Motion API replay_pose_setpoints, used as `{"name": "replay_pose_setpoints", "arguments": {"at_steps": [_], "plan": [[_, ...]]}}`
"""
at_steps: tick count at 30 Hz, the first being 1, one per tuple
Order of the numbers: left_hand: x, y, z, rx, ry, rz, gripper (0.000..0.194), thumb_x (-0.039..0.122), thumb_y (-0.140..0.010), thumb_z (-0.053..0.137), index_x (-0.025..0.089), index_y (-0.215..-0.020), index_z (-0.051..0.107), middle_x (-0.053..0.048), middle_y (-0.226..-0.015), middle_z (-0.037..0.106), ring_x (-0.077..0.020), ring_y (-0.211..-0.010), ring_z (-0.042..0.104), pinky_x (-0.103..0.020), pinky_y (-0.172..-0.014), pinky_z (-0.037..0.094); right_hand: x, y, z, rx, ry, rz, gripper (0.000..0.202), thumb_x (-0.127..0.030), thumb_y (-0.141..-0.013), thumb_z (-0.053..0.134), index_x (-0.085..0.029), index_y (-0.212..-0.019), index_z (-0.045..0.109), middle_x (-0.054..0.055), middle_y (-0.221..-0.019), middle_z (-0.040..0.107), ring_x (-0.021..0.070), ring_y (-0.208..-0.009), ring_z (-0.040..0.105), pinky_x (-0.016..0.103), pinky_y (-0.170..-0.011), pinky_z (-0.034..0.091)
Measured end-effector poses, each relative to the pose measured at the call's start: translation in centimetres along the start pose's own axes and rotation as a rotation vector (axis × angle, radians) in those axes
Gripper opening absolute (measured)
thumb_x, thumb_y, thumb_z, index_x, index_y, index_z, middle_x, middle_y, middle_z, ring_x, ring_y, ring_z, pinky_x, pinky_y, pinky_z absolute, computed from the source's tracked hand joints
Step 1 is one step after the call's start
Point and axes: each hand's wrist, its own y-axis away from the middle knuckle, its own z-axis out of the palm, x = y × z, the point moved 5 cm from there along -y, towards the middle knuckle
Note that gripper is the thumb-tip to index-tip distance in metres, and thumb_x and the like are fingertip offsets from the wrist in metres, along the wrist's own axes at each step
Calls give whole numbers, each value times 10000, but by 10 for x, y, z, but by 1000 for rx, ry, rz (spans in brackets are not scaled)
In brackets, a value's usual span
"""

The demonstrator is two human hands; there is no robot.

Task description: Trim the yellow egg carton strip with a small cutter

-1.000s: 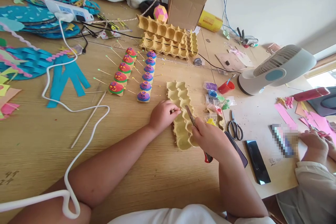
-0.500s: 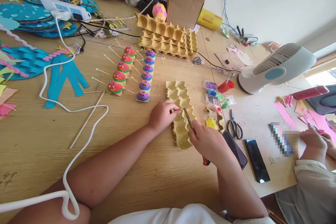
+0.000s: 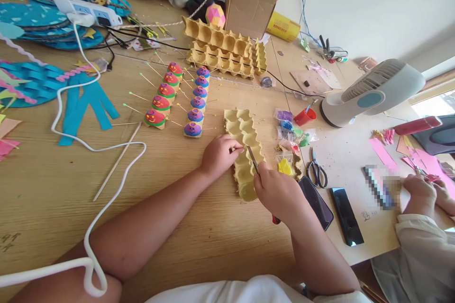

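Note:
A yellowish egg carton [image 3: 245,125] lies on the table in front of me, its rows of cups pointing away. My left hand [image 3: 219,154] is closed at the carton's left side, thumb and fingertips pinching it near the middle. In my right hand [image 3: 275,188] is a knife [image 3: 253,158], its thin metal blade touching the carton between the cups, close to my left fingertips. A red end of the handle sticks out below my right palm; the fingers hide the rest. Beyond my left hand stand two rows of painted carton caterpillars, one red and green [image 3: 161,103], one purple and blue [image 3: 195,114].
Scissors [image 3: 316,170], a phone [image 3: 319,203] and a black box-like object [image 3: 347,216] lie to the right, near clay packets [image 3: 284,165]. A white fan [image 3: 373,92] stands behind. A white cable [image 3: 124,177] loops at left. A co-worker's hands [image 3: 421,191] are far right.
My right hand and the knife have shifted slightly to the left and toward me along the carton. My left hand keeps its hold in nearly the same place.

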Motion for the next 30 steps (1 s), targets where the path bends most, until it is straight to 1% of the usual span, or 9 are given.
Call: {"name": "replay_pose_setpoints", "arguments": {"at_steps": [4,10,13,19,24,30], "plan": [[0,0,0,3,-4,-6,88,289,-845,708,229,-793,744,-14,-836,695,-190,-864,614,-312,-787,475,-2,0,1,11,9,-12,224,-289,-1005,296,-198,-984,499,28,-723,708,215,-664,710,289,-462,183],[0,-1,0,-4,-13,-1,99,290,-848,702,224,-784,738,-17,-841,697,-190,-860,618,-312,-785,474,-5,-7,6,28,5,10,253,-308,-1011,279,-189,-1020,503,41,-724,709,220,-662,712,276,-462,221],[-1,-1,0,-3,-12,0,106,294,-850,699,224,-778,735,-19,-838,696,-191,-855,619,-314,-782,475,-5,-8,4,37,3,-11,264,-305,-1011,276,-180,-1024,509,47,-732,709,218,-668,712,272,-472,236],[-2,-1,1,-5,-12,7,104,297,-846,702,224,-777,731,-23,-838,691,-194,-860,617,-315,-776,474,-3,-11,-4,5,10,-27,268,-295,-1000,287,-174,-1028,524,50,-741,705,232,-700,714,273,-484,262],[-2,-1,2,-5,-8,2,111,300,-845,705,222,-769,726,-17,-832,688,-190,-854,614,-309,-771,468,-2,-14,-4,-7,17,-40,280,-294,-998,290,-173,-1015,542,55,-742,694,210,-682,697,277,-490,266],[-1,-1,1,-8,-6,5,103,293,-849,699,218,-785,728,-17,-848,693,-188,-862,616,-310,-771,468,-1,-15,-1,2,61,-107,316,-268,-998,279,-160,-1015,574,92,-812,686,201,-745,680,273,-528,294]]}}
